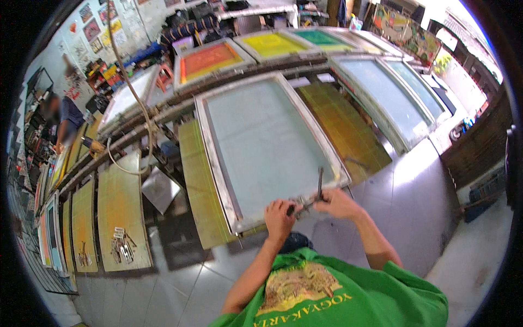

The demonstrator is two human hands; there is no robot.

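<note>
Near the close end of a large framed printing screen point(267, 131), my two hands are together at a dark metal tool point(320, 182) with long crossing bars. Its exact kind is too small to tell. My left hand point(279, 218) is closed around its dark end on the left. On the other side my right hand point(338, 203) has its fingers closed on the bar, one length of which sticks up over the screen's corner. The screen has a worn whitish frame and pale blue-grey mesh. It lies across a yellow-green printing board point(204, 185).
To the right are an orange-brown board point(343, 125) and pale blue screens point(381, 90). Red point(210, 61), yellow point(272, 43) and green screens stand at the back. Small metal parts point(122, 248) lie on a left board. A hose point(131, 82) hangs down. Another person point(70, 117) is far left.
</note>
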